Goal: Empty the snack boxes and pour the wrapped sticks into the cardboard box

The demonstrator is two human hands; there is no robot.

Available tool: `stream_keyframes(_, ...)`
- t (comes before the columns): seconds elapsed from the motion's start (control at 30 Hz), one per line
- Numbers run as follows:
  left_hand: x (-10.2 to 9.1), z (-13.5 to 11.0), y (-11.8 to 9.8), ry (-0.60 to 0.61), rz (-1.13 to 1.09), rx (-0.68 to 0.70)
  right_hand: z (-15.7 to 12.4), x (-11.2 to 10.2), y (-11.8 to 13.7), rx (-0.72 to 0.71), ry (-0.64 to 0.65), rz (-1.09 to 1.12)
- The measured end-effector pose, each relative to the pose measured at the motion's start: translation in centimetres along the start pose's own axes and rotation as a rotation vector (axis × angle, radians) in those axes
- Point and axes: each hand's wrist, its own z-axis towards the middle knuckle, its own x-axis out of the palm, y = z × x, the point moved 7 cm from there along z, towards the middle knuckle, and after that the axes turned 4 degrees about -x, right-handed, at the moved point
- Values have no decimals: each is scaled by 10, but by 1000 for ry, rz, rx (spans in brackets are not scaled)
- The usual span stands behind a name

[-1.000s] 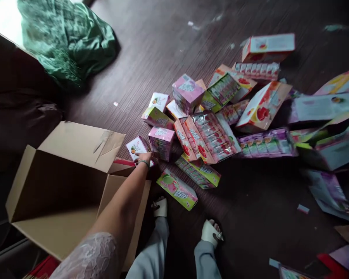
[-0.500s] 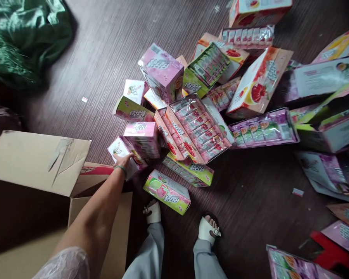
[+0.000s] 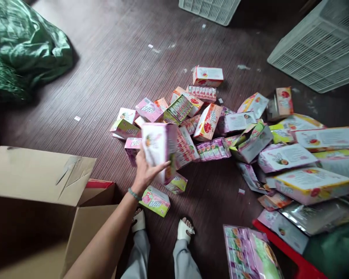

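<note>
My left hand [image 3: 147, 173] is closed around a white and pink carton [image 3: 157, 149] and holds it up above the floor, in front of my knees. Under and beyond it lies a heap of coloured cartons [image 3: 192, 116] and shrink-wrapped packs of small boxes [image 3: 213, 148] on the dark floor. A green and pink carton [image 3: 155, 200] rests just by my left foot. An open cardboard box [image 3: 40, 182] stands at my left, its flaps spread. My right hand is out of sight.
White plastic crates [image 3: 320, 50] stand at the far right and top. A crumpled green sack [image 3: 20, 46] lies at the upper left. More flat cartons [image 3: 308, 182] spread to the right, and a red object [image 3: 293, 257] pokes out near the bottom right. My feet [image 3: 184, 228] stand below the heap.
My left hand took hold of the white and pink carton on the floor beside the box flap and has lifted it clear. The camera has risen and now takes in the crates.
</note>
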Motion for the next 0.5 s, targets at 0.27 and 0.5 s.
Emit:
stream_keyframes(0.27, -20, -77, 93, -179, 272, -640, 5, 27, -26, -264, 116, 15)
stream_keyframes(0.5, 98, -127, 229, -190, 456, -1197, 26, 48, -65, -346, 145, 109)
